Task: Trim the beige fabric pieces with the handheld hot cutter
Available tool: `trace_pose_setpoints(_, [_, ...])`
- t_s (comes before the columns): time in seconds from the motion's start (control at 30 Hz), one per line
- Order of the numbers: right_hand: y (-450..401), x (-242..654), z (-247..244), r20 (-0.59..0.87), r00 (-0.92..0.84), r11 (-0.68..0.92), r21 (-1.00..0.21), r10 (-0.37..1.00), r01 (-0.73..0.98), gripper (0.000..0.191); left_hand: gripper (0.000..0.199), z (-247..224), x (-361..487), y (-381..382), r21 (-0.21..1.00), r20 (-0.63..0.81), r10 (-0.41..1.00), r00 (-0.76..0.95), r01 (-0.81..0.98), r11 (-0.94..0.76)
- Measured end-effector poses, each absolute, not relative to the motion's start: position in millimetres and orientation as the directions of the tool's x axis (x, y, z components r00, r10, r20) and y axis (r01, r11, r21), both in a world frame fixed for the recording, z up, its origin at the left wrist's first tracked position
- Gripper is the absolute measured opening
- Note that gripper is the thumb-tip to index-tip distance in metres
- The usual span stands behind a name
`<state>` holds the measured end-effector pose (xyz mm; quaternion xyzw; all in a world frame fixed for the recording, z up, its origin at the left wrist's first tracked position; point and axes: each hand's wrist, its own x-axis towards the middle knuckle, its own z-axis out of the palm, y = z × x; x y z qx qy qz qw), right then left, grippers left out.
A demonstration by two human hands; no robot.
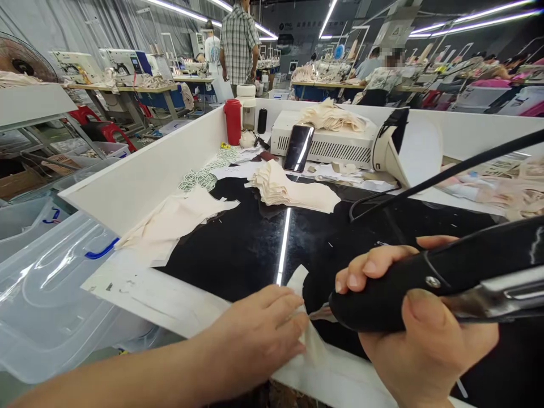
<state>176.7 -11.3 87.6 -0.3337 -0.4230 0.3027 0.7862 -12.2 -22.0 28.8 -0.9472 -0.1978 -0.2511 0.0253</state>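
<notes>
My right hand [425, 323] is closed around a black hand-held tool [480, 255] with a rounded end, a screw and a bright metal lever; its kind is not plain. My thumb lies beside the lever. Near the table's front edge, the fingers of my left hand [263, 323] are closed on a small cream fabric piece [313, 340]. One end of that piece sticks up past my knuckles and the rest hangs over the white edge. The tool's rounded end is close to my left fingertips, to their right.
On the black tabletop [238, 255] lie a cream fabric stack [293, 192] and more cut pieces [170, 221] at left. Behind are a phone [299, 148], a white vented box [335, 144], a red cup [232, 122] and a black cable [450, 175]. Clear plastic bins [55, 294] stand at left.
</notes>
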Motion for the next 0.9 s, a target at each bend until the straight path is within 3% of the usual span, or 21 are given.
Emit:
trace_pose_setpoints(0.13, [-10, 179, 86, 0.458, 0.463, 0.579, -0.800, 0.759, -0.157, 0.044, 0.027, 29, -17, 23, 0.136, 0.512, 0.269, 0.816, 0.232, -0.963])
trace_pose_setpoints(0.23, [-11, 180, 85, 0.464, 0.455, 0.580, -0.800, 0.760, -0.154, 0.044, 0.028, 24, -20, 48, 0.184, 0.445, 0.187, 0.876, 0.115, -0.976])
trace_pose_setpoints(0.37, [-12, 180, 84, 0.452, 0.454, 0.577, -0.796, 0.768, -0.184, 0.046, 0.027, 22, -26, 59, 0.231, 0.360, 0.188, 0.914, 0.108, -0.967])
trace_pose_setpoints(0.9, [-14, 180, 90, 0.427, 0.478, 0.563, -0.806, 0.768, -0.184, 0.051, 0.036, 38, -41, 50, 0.113, 0.259, 0.136, 0.956, 0.110, -0.987])
